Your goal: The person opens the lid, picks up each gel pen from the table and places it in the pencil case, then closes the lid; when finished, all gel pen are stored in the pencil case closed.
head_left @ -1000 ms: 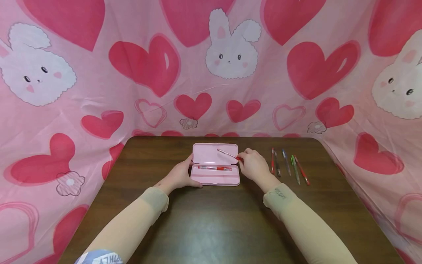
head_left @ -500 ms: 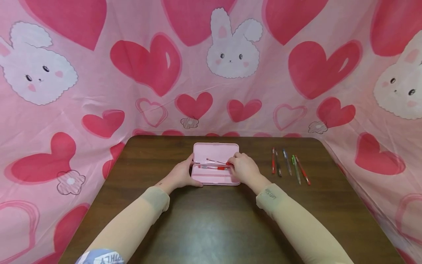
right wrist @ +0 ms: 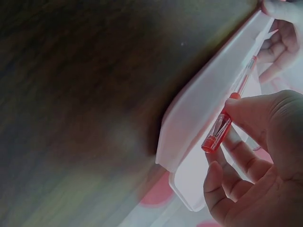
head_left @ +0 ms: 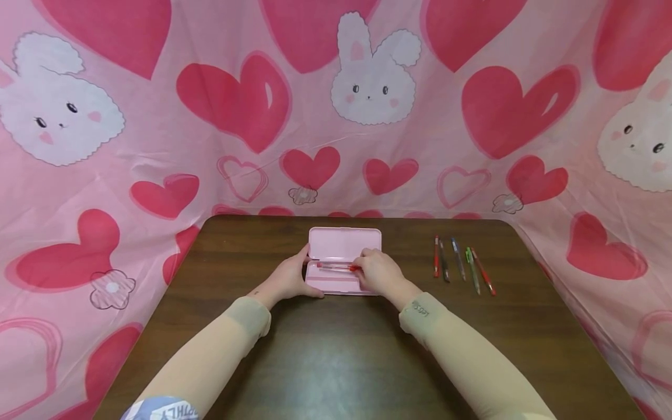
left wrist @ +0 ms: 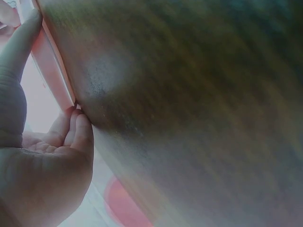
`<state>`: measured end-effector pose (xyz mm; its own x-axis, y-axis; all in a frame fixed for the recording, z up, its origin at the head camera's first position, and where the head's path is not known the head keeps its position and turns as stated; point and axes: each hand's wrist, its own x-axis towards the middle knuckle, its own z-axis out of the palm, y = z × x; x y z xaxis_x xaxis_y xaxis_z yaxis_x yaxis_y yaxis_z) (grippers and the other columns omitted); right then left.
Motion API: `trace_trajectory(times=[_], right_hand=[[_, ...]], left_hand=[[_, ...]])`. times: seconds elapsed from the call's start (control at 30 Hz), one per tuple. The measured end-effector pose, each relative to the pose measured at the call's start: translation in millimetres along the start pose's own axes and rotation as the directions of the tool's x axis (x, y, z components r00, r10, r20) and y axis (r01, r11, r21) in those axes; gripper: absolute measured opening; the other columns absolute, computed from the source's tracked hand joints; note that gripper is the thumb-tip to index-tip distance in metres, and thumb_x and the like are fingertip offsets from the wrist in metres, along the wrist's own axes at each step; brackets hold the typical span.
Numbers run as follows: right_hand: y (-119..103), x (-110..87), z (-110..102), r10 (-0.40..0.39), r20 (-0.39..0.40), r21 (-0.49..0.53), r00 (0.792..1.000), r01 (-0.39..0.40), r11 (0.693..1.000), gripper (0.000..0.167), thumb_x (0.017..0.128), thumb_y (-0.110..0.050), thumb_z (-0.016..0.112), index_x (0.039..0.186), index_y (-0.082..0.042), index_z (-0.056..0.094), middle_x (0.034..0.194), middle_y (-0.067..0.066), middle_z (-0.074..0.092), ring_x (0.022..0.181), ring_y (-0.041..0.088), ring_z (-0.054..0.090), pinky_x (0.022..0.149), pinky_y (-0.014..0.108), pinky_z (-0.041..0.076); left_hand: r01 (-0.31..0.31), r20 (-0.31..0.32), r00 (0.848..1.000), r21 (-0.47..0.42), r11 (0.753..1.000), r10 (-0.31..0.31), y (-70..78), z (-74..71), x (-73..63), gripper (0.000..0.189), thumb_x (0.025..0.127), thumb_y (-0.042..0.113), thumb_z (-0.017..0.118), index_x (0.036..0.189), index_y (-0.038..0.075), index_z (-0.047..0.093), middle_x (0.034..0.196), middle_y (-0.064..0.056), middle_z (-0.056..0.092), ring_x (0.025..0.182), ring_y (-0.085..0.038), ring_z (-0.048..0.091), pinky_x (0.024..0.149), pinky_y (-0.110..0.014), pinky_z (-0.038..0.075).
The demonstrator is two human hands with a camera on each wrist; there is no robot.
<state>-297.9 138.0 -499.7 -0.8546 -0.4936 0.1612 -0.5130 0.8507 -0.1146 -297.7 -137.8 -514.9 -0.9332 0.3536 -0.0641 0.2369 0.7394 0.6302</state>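
A pink pencil case (head_left: pixel 345 244) lies with its lid folded back near the table's far side. My left hand (head_left: pixel 286 279) grips its left end, thumb along the front edge and fingers at the back corner, as the left wrist view also shows. My right hand (head_left: pixel 383 274) is over the case's right part. In the right wrist view its thumb and fingers pinch a red gel pen (right wrist: pixel 220 132) with a clear barrel. From the head view, the held pen lies low along the rear compartment, close to another red pen there; the two are hard to tell apart.
Right of the case, several pens lie loose on the brown table (head_left: pixel 336 350): a red pen (head_left: pixel 436 256), a dark pen (head_left: pixel 444 262), a blue pen (head_left: pixel 458 259), a green pen (head_left: pixel 472 270) and another red pen (head_left: pixel 483 271). A pink heart-print cloth (head_left: pixel 367 137) hangs behind.
My right hand has moved left and down from beside the lid, bringing the red pen from above the lid into the case's rear compartment. The left hand has kept its grip.
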Motion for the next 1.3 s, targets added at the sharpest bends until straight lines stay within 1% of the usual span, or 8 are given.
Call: trace_trajectory(times=[0.2, 0.5, 0.7, 0.8, 0.93, 1.07, 1.2, 1.3], right_hand=[[-1, 3.7, 5, 0.004, 0.018, -0.011, 1.000, -0.004, 1.000, 0.019, 0.099, -0.023, 0.082, 0.116, -0.018, 0.087, 0.096, 0.006, 0.073, 0.084, 0.023, 0.063, 0.086, 0.039, 0.062], [-3, 3.4, 7, 0.003, 0.036, -0.022, 0.999, -0.003, 1.000, 0.021, 0.098, -0.021, 0.082, 0.118, -0.018, 0.086, 0.096, 0.006, 0.072, 0.086, 0.024, 0.062, 0.088, 0.039, 0.062], [1, 1.5, 5, 0.013, -0.009, -0.016, 1.000, -0.013, 1.000, 0.019, 0.100, -0.023, 0.079, 0.116, -0.016, 0.085, 0.100, 0.007, 0.073, 0.091, 0.027, 0.068, 0.094, 0.044, 0.063], [7, -1.2, 1, 0.050, -0.024, -0.003, 0.998, -0.050, 0.999, 0.021, 0.100, -0.024, 0.079, 0.118, -0.016, 0.083, 0.106, 0.008, 0.074, 0.099, 0.029, 0.070, 0.099, 0.047, 0.062], [17, -7.7, -9, 0.113, -0.020, 0.013, 0.993, -0.112, 0.994, 0.029, 0.099, -0.025, 0.079, 0.126, -0.014, 0.080, 0.114, 0.011, 0.074, 0.106, 0.031, 0.069, 0.105, 0.050, 0.061], [31, -15.5, -17, 0.148, -0.065, 0.044, 0.987, -0.145, 0.988, 0.031, 0.100, -0.024, 0.078, 0.128, -0.011, 0.079, 0.117, 0.014, 0.075, 0.108, 0.035, 0.071, 0.104, 0.053, 0.062], [46, -24.5, -20, 0.172, -0.124, 0.067, 0.977, -0.165, 0.984, 0.031, 0.101, -0.023, 0.077, 0.128, -0.008, 0.078, 0.117, 0.016, 0.076, 0.110, 0.038, 0.073, 0.101, 0.057, 0.062], [56, -31.4, -23, 0.202, -0.132, 0.078, 0.970, -0.193, 0.978, 0.032, 0.102, -0.023, 0.076, 0.130, -0.008, 0.077, 0.119, 0.017, 0.076, 0.111, 0.040, 0.073, 0.101, 0.058, 0.062]], left_hand=[[-0.008, 0.001, 1.000, -0.011, 1.000, 0.008, 0.3, 0.2, 0.1, 0.143, 0.071, 0.046, 0.104, 0.178, 0.011, 0.014, 0.162, -0.014, 0.059, 0.148, -0.031, 0.058, 0.132, -0.055, 0.041], [-0.012, 0.000, 1.000, -0.014, 1.000, 0.012, -1.8, 2.9, 2.3, 0.143, 0.072, 0.047, 0.104, 0.178, 0.012, 0.014, 0.162, -0.014, 0.059, 0.147, -0.031, 0.058, 0.131, -0.055, 0.042], [-0.011, -0.003, 1.000, -0.021, 1.000, 0.011, -1.2, 3.5, 1.8, 0.142, 0.072, 0.046, 0.104, 0.178, 0.013, 0.015, 0.162, -0.013, 0.059, 0.147, -0.030, 0.058, 0.131, -0.056, 0.041], [-0.005, -0.003, 1.000, -0.026, 1.000, 0.005, -0.9, 3.5, 1.2, 0.142, 0.072, 0.045, 0.104, 0.178, 0.014, 0.014, 0.162, -0.013, 0.058, 0.148, -0.031, 0.057, 0.132, -0.056, 0.040], [0.002, -0.004, 1.000, -0.034, 0.999, -0.002, -1.3, 3.7, 0.0, 0.142, 0.073, 0.046, 0.103, 0.178, 0.014, 0.013, 0.164, -0.013, 0.057, 0.150, -0.031, 0.056, 0.132, -0.058, 0.040], [0.006, -0.008, 1.000, -0.031, 1.000, -0.006, -2.1, 3.9, -1.1, 0.142, 0.073, 0.046, 0.103, 0.178, 0.013, 0.013, 0.165, -0.014, 0.056, 0.150, -0.032, 0.055, 0.131, -0.059, 0.040], [0.003, -0.010, 1.000, -0.020, 1.000, -0.003, -1.6, 4.7, -0.6, 0.142, 0.073, 0.046, 0.103, 0.178, 0.012, 0.013, 0.165, -0.014, 0.056, 0.149, -0.032, 0.056, 0.131, -0.059, 0.040], [-0.007, -0.016, 1.000, -0.008, 1.000, 0.007, -1.8, 6.4, 0.7, 0.144, 0.072, 0.047, 0.104, 0.177, 0.010, 0.014, 0.163, -0.015, 0.058, 0.148, -0.032, 0.057, 0.131, -0.057, 0.041]])
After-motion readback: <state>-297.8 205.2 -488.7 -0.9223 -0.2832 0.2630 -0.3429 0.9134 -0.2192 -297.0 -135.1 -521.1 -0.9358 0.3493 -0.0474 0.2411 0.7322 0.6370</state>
